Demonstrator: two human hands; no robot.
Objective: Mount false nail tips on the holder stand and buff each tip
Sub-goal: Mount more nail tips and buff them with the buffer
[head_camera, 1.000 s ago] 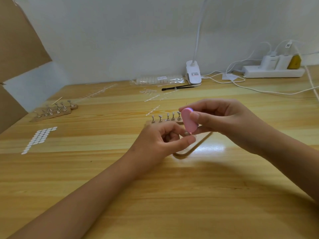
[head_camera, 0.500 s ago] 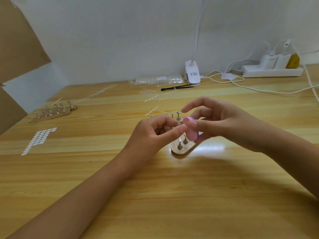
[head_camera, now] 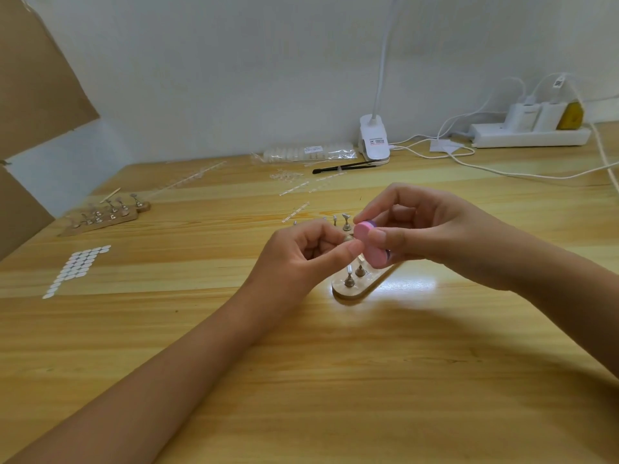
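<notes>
Pink buffer (head_camera: 370, 247) sits pinched between the thumb and fingers of the right hand (head_camera: 432, 236), its face meeting a peg (head_camera: 347, 238) that the left hand (head_camera: 301, 259) pinches with thumb and forefinger, just above the wooden stand (head_camera: 363, 285) on the tabletop (head_camera: 335, 380). Any tip on that peg is too small and clear to make out, but the pose suggests buffing is under way on one. The other pegs showing on the stand look bare, so I judge the work to be early, with most mounting and buffing left. A bag (head_camera: 308, 152) of tips lies by the wall, and a second stand (head_camera: 104, 216) sits well apart to the left.
</notes>
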